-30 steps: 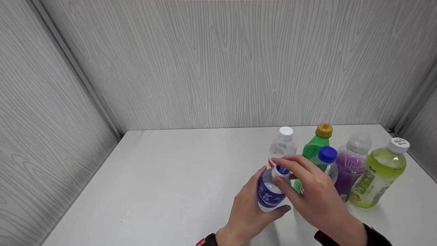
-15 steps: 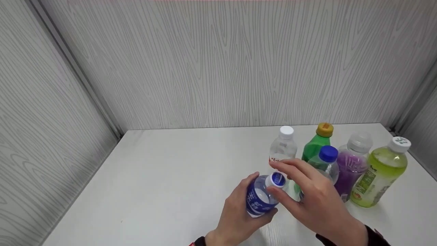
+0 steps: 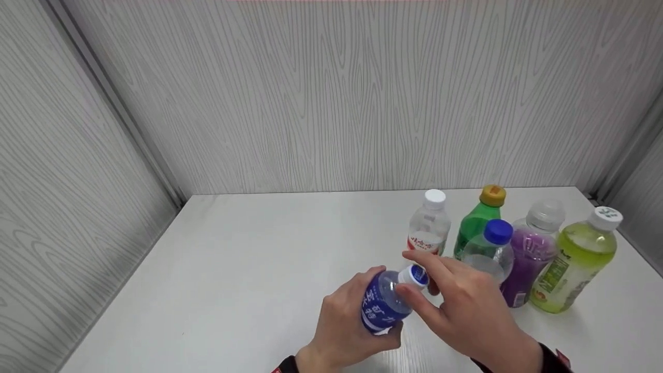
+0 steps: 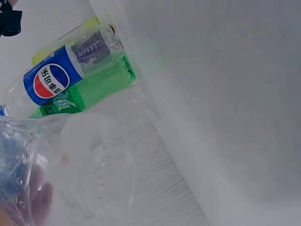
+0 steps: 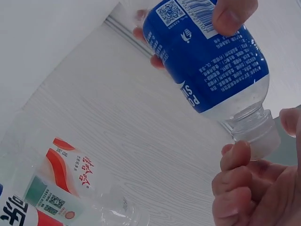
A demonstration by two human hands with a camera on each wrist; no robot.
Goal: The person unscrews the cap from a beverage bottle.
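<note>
Blue-labelled bottle (image 3: 380, 306) swings left, tilting further, short of the far edge of the surface (image 3: 243, 264); left hand (image 3: 339, 324) grips it, right hand (image 3: 463, 300) is round the cap (image 3: 415, 276) (pinching? can't tell), still on, apparently unfinished.

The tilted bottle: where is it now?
In the head view, the tilted bottle is below and right of centre, in the left hand, its cap beside the right hand.

Head view looks down; wrist views nearer; bottles (image 3: 486, 259) shared.
</note>
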